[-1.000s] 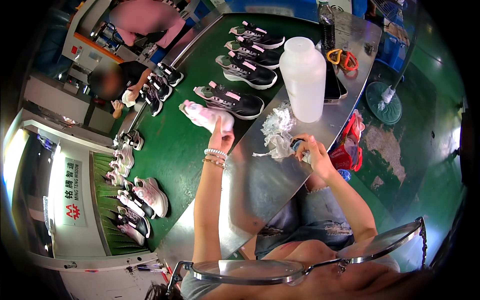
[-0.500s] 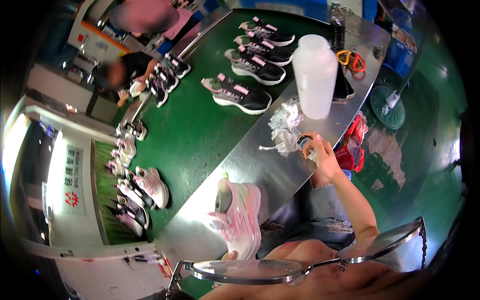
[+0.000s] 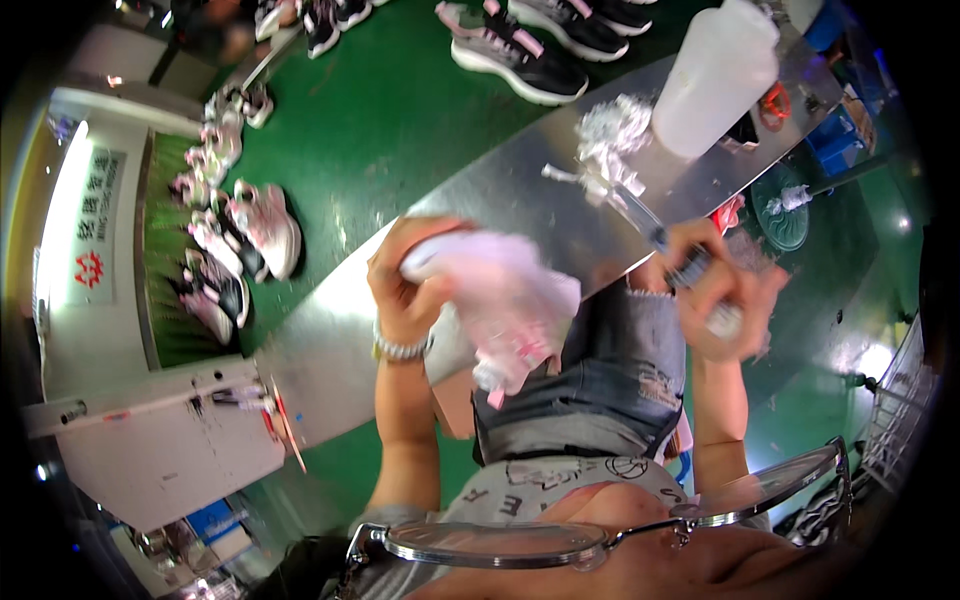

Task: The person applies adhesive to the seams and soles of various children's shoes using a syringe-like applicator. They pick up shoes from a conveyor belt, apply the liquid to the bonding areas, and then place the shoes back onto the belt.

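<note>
My left hand (image 3: 405, 285), with a bracelet at its wrist, grips a pink and white sneaker (image 3: 520, 300) by one end. The shoe is tilted in the air over my lap and the metal table edge, smeared by motion. To its right, apart from it, my right hand (image 3: 715, 300) is closed around a slim tool with a dark grip and a long thin shaft (image 3: 638, 212) pointing up and left; its exact kind is blurred. Crumpled white wads (image 3: 612, 135) lie on the metal beyond the shaft.
A large white plastic bottle (image 3: 715, 80) stands at the back right of the metal strip (image 3: 490, 215). Black and pink sneakers (image 3: 515, 60) stand on the green tabletop (image 3: 350, 130). More shoes (image 3: 265, 225) line its left side. An orange-handled item (image 3: 773, 105) lies behind the bottle.
The sneaker has risen off the metal table and turned over in my left hand. My right hand has pulled back from the white wads with the slim tool. The view has shifted too.
</note>
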Demonstrator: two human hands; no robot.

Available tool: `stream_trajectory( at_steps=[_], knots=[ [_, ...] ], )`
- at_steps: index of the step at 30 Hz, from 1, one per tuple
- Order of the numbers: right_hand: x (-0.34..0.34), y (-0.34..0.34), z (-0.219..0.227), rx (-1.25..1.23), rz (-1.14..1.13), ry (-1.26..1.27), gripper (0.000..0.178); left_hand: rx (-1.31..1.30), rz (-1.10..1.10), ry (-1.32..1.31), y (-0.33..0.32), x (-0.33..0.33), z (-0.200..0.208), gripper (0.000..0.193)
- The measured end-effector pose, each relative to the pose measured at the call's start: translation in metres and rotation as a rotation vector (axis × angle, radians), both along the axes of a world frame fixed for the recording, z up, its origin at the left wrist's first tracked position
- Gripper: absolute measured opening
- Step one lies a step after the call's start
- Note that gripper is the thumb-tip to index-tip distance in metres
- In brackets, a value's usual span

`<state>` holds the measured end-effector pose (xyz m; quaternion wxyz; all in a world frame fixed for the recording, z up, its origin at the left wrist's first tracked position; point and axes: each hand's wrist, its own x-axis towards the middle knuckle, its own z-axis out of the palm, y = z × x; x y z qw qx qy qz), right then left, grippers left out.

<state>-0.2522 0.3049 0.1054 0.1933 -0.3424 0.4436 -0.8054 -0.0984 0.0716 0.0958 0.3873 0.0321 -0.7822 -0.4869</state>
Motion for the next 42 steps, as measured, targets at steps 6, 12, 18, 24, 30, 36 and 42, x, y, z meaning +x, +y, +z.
stream_trajectory(
  at_steps=[6, 12, 18, 24, 30, 36, 42],
  knots=[
    [0.02, 0.01, 0.026, -0.145, 0.164, -0.032, 0.08, -0.271, -0.299, 0.018, 0.004, -0.047, 0.024, 0.044],
    [0.024, 0.008, 0.023, -0.123, 0.138, -0.052, 0.08, -0.315, -0.323, -0.02, 0.012, -0.051, 0.029, 0.047],
    [0.028, 0.013, 0.016, -0.036, 0.043, 0.067, 0.075, -0.278, -0.309, -0.039, 0.0, -0.053, 0.025, 0.046],
    [0.026, 0.012, -0.007, 0.137, 0.072, -0.021, 0.068, -0.089, -0.271, -0.058, -0.014, -0.049, 0.011, 0.043],
    [0.04, 0.011, -0.052, -0.01, 0.188, -0.147, 0.067, 0.071, -0.128, -0.098, -0.036, -0.041, -0.012, 0.041],
    [0.046, 0.029, -0.061, 0.108, 0.204, -0.159, 0.069, 0.133, -0.002, -0.133, -0.055, -0.043, -0.028, 0.04],
    [0.05, 0.04, -0.065, 0.223, 0.14, -0.109, 0.07, 0.343, 0.222, -0.15, -0.053, -0.052, -0.042, 0.031]
  ],
)
